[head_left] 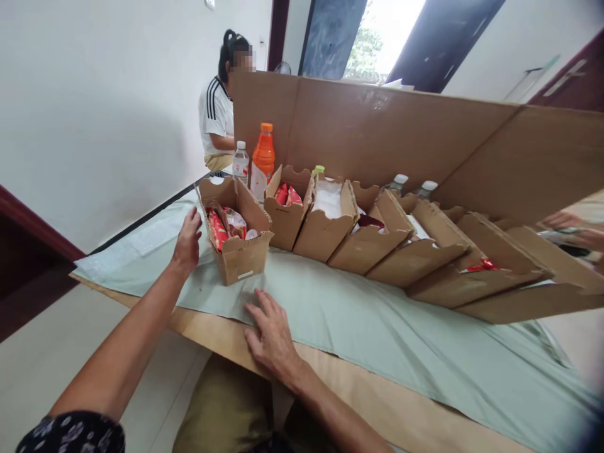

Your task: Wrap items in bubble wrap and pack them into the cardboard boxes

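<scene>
A small open cardboard box (244,259) stands apart at the left of the cloth-covered table. Red packets (218,230), a patterned packet (234,222) and something clear lie inside it. My left hand (189,239) is at the box's left side, fingers apart and holding nothing; whether it touches the box I cannot tell. In front of the box, near the table's front edge, my right hand (272,330) is spread low over the green cloth (321,302), with nothing in it.
A row of cardboard boxes (325,236) runs rightward, before a tall cardboard panel (377,132). An orange bottle (264,151) and a clear bottle (240,162) stand behind the separate box. A person (217,119) sits at the back left; another person's hands (573,226) show at the right.
</scene>
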Demonstrator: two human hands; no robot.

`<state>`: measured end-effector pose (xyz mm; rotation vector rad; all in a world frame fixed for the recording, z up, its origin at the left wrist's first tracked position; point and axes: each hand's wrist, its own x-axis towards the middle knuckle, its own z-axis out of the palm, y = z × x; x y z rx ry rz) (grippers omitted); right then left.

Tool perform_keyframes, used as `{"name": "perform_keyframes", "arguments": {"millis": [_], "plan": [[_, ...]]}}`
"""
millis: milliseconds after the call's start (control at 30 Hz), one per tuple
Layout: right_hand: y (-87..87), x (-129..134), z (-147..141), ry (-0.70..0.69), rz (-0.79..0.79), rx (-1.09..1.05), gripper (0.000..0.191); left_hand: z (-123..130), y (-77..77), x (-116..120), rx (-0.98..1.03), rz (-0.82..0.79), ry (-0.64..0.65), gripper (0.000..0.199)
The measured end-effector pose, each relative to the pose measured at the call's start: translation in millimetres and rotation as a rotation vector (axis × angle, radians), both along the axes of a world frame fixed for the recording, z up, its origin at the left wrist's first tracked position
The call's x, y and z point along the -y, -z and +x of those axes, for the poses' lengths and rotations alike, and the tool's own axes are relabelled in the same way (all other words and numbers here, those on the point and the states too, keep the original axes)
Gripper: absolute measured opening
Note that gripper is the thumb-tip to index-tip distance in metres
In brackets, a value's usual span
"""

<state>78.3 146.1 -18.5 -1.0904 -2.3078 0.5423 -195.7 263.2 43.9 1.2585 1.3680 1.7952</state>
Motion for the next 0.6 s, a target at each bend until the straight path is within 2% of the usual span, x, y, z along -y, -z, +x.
{"name": "perform_keyframes", "arguments": {"millis": [67,133,167,233,300,400,500,600], "plan": [[2.9,-8,23,0.043,0.073,0.0,0.048,3,27.3,31,0.014,-0.053,0.036,0.07],[0.0,-26,44,0.085,0.124,-0.014,0.044,8,49.3,61,-0.05,-0.119,0.157,0.086],[-3.2,-38,51,0.095,0.127,-0.013,0.045,11,56.2,72,-0.113,-0.143,0.175,0.097],[-11.1,-65,55,0.097,0.083,0.003,0.056,20,61.3,81,-0.24,-0.161,0.171,0.106],[-18.8,-92,46,0.07,-0.008,0.029,0.071,30,58.3,76,-0.302,-0.145,0.139,0.096],[-25.8,-123,21,-0.045,-0.132,0.041,0.084,36,51.4,56,-0.254,-0.134,0.094,0.081],[-26.3,-146,-1,-0.166,-0.169,0.006,0.088,21,48.5,32,-0.188,-0.18,0.049,0.076],[-22.5,-163,-10,-0.226,-0.198,-0.016,0.09,0,45.8,1,-0.155,-0.168,0.03,0.068]]}}
